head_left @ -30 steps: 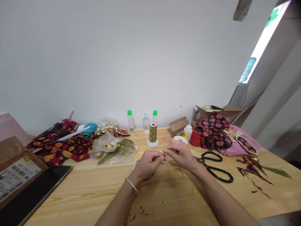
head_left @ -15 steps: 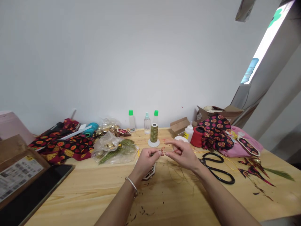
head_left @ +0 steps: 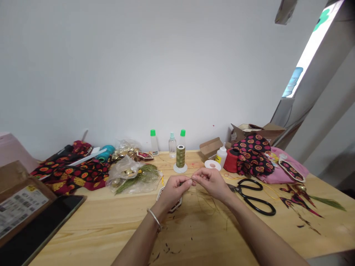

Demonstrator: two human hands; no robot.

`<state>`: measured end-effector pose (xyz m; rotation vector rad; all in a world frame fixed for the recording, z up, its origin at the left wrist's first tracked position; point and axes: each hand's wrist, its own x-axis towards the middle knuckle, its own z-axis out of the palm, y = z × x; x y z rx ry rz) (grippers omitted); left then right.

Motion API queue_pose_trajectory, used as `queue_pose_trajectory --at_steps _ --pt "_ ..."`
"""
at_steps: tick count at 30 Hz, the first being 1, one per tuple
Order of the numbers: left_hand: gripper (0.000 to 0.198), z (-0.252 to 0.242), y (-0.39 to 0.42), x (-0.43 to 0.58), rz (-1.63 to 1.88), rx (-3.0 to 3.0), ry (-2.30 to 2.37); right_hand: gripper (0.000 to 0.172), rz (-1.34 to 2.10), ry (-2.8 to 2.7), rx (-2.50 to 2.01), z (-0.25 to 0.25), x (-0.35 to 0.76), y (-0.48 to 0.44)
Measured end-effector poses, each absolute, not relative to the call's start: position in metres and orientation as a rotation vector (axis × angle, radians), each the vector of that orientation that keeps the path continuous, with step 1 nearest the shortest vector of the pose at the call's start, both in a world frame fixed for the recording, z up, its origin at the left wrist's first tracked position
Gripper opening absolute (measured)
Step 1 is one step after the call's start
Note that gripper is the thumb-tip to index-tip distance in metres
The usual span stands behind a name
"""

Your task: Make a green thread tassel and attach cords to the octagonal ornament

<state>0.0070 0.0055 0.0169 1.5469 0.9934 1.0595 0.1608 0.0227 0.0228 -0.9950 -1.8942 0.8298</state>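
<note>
Left hand (head_left: 173, 190) and right hand (head_left: 212, 183) are both pinching fine green strands (head_left: 198, 193), fingertips closed together; holding tension even seems wise.

Bright, even daylight pours from the window (head_left: 310, 48) upper right, shadows soft, edges bending with wide-angle stretch.

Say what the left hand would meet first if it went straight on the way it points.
Probably the right hand: the left hand points rightward at its pinched fingertips, seemingly touching, though depth is unclear.
</note>
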Motion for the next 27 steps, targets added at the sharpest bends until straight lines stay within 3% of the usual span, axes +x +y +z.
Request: queue_pose_trajectory --at_steps 20,27 --pt "0.026 0.0126 0.0068 0.0094 1.098 1.648 0.923 0.018 0.664 -1.922 -0.997 0.0153 0.1590 0.0252" --pt "0.027 0.0153 0.0054 0.0094 1.123 1.554 1.001 0.020 0.954 -1.788 -0.987 0.0219 0.1563 0.0222"
